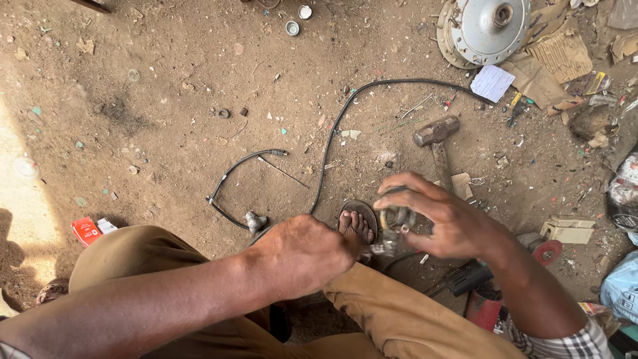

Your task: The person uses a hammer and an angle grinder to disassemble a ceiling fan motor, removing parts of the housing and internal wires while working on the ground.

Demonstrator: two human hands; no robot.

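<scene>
An informal roadside repair workshop is operating on bare dirt ground (166,80), where a sledgehammer (435,133), black cables (332,133), a metal wheel hub (488,26) and cardboard scraps (558,56) are lying scattered.

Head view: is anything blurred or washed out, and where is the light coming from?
Head view: the right hand and the small metal part it holds are motion-blurred; the left hand is sharper; sunlight washes out the dirt floor at the left edge; the hammer is in even shade.

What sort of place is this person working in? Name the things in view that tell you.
Probably an open-air repair workshop: a bare dirt floor, a hammer, a metal wheel hub and a loose black cable.
</scene>
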